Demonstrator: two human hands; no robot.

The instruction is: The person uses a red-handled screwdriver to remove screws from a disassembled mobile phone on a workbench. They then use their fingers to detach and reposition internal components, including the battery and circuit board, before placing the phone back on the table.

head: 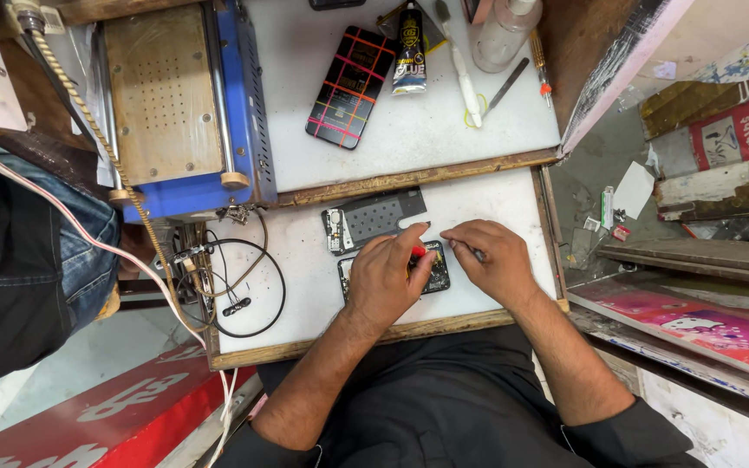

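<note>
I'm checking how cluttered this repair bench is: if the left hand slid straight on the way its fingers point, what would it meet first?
Probably the right hand. The left hand lies over the opened phone, fingers pointing up and right, where the right hand's fingertips almost meet them. The detached phone part sits just off that line; depth is hard to judge.

Both bare forearms reaching forward from dark rolled sleeves, converging toward the middle. Left hand (387, 277) palm down, fingers curled and bunched, thumb and forefinger pinched together at the tips. Right hand (494, 258) palm down too, wrist bent inward, fingers folded, forefinger stretched leftward toward the left hand's fingertips, nearly touching.
</note>
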